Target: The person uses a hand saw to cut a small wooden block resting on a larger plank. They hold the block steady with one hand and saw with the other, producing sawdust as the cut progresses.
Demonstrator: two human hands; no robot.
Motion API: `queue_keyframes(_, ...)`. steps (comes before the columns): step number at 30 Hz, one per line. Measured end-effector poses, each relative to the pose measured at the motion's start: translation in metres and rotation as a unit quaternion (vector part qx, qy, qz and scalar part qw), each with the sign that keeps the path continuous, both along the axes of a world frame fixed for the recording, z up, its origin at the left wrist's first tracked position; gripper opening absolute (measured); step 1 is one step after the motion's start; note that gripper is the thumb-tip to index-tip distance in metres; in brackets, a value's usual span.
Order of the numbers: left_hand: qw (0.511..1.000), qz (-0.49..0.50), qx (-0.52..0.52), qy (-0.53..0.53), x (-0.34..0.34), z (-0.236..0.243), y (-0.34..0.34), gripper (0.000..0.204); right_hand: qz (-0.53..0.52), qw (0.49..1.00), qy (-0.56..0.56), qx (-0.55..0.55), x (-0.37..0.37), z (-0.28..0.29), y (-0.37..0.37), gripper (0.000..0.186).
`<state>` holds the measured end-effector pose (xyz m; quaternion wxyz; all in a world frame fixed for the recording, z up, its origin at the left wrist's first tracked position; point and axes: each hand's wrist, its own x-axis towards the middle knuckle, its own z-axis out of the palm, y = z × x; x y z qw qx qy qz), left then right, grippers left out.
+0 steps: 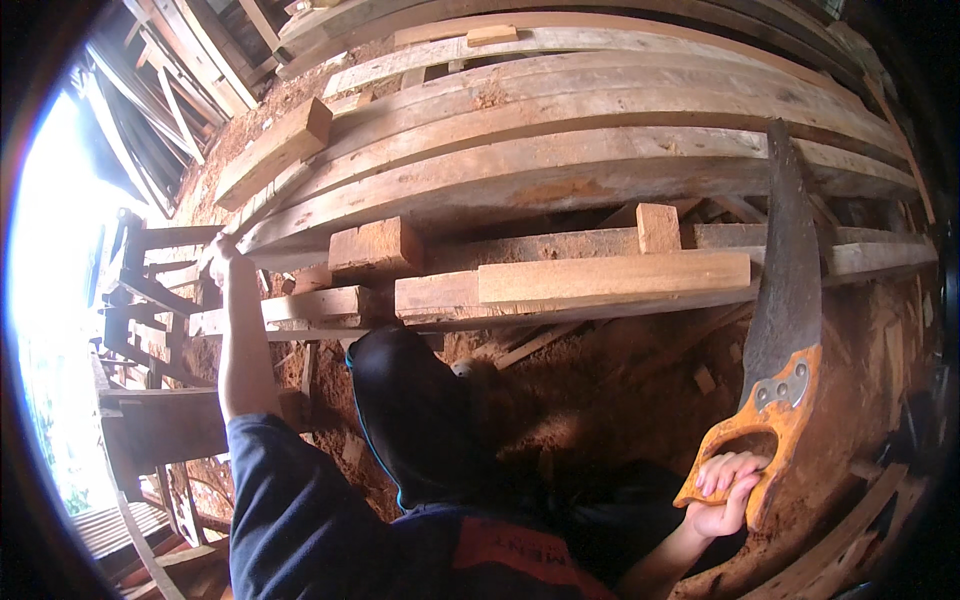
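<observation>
My left hand (222,256), arm stretched out to the left, grips the end of a long wooden plank (330,182) in the stack. In my right hand (722,487) is the orange wooden handle of a hand saw (785,250), its wide dark blade pointing up across the planks on the right. Short timber blocks (372,248) lie along the nearer beams, with a small upright block (657,226) behind a pale board (610,276).
Dark wooden frames (140,290) stand at the left beside a bright opening. More boards (190,55) lean at the upper left, and a loose block (265,160) rests on the stack. Reddish sawdust and scraps (560,400) cover the ground below.
</observation>
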<state>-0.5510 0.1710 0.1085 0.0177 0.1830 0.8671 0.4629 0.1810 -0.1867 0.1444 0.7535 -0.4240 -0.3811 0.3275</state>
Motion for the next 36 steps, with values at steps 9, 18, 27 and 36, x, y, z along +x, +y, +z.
queue_keyframes(9,0.841,-0.256,0.470,0.075,0.094,0.115,-0.015,0.046,0.018,1.000,-0.015,0.003,0.004,-0.002,-0.005,0.026)
queue_keyframes(18,0.890,-0.312,0.327,0.067,0.080,0.127,-0.010,0.041,0.017,1.000,-0.017,0.000,0.004,-0.001,-0.003,0.025)
queue_keyframes(27,0.874,-0.342,0.339,0.060,0.085,0.129,-0.015,0.032,0.011,1.000,-0.018,-0.014,0.006,-0.005,-0.006,0.025)
queue_keyframes(36,0.873,-0.347,0.326,0.106,0.090,0.130,-0.010,0.033,0.017,1.000,-0.015,-0.009,0.006,-0.004,-0.006,0.024)
